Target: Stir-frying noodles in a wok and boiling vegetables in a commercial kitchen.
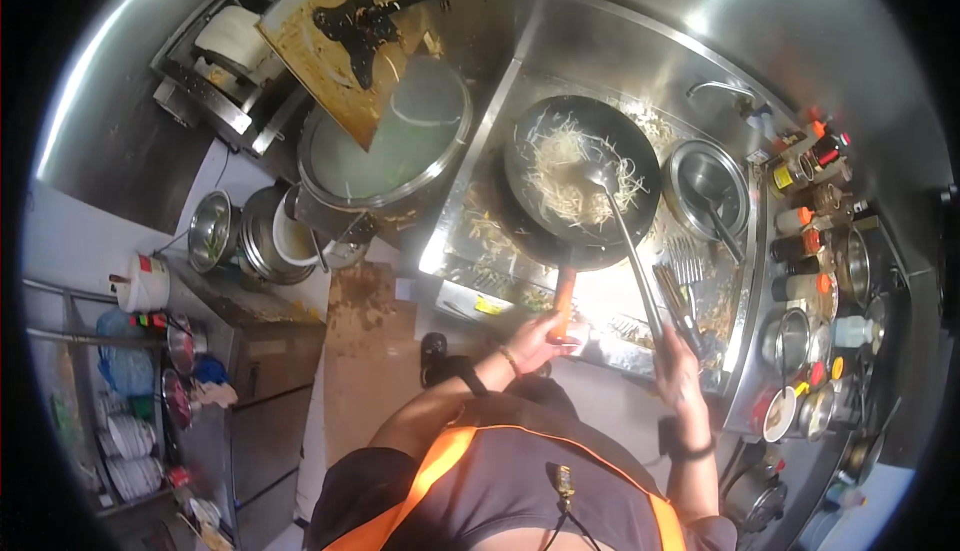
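My left hand (541, 342) is closed around the orange-brown handle (565, 297) of a black wok. The wok (634, 213) sits on the stainless steel cooking range and holds pale, thin shreds of food (566, 176). In my right hand (677, 371) is the long metal shaft of a cooking ladle (630, 239), whose bowl rests among the shreds. Just right of the wok lies a round metal pan (675, 168) with a dark-handled ladle in it. A slotted spatula (684, 258) is on the range near my right hand.
Left of the range stands a large steaming pot (311, 168) under a greasy yellow board (300, 18). Sauce bottles (795, 219) and bowls line the right side. A faucet (720, 87) is at the back right. Metal bowls (212, 232) stand on the left counter.
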The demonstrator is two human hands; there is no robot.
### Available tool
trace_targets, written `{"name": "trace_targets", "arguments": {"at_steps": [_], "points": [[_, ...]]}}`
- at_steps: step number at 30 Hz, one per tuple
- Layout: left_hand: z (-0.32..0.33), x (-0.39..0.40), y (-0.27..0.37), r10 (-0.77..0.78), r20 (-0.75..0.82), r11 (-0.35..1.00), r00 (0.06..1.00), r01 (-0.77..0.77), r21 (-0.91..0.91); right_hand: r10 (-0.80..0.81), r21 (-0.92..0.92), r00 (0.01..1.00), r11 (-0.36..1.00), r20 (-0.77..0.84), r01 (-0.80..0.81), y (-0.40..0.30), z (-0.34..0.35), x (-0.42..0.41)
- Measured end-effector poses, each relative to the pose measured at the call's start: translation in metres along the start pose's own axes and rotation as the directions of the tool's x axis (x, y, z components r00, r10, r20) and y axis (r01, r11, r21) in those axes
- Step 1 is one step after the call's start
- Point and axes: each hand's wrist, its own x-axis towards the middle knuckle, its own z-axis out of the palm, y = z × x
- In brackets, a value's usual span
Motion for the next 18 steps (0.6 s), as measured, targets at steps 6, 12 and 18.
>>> {"name": "trace_targets", "arguments": {"at_steps": [6,12,18], "points": [[0.015,-0.006,0.002,0.04,-0.115,0.999,0.993,-0.038,0.015,0.221,-0.132,0.97,0.969,0.106,-0.206,0.069,0.0,0.015],[0.012,-0.001,0.039,-0.108,0.015,0.988,0.994,0.109,-0.111,0.16,0.103,0.985,0.983,-0.069,-0.153,0.028,0.044,0.081],[0.013,-0.008,0.064,0.105,-0.088,0.956,0.991,-0.076,0.282,0.125,0.05,0.982,0.99,0.14,-0.133,-0.033,0.012,-0.009]]}}
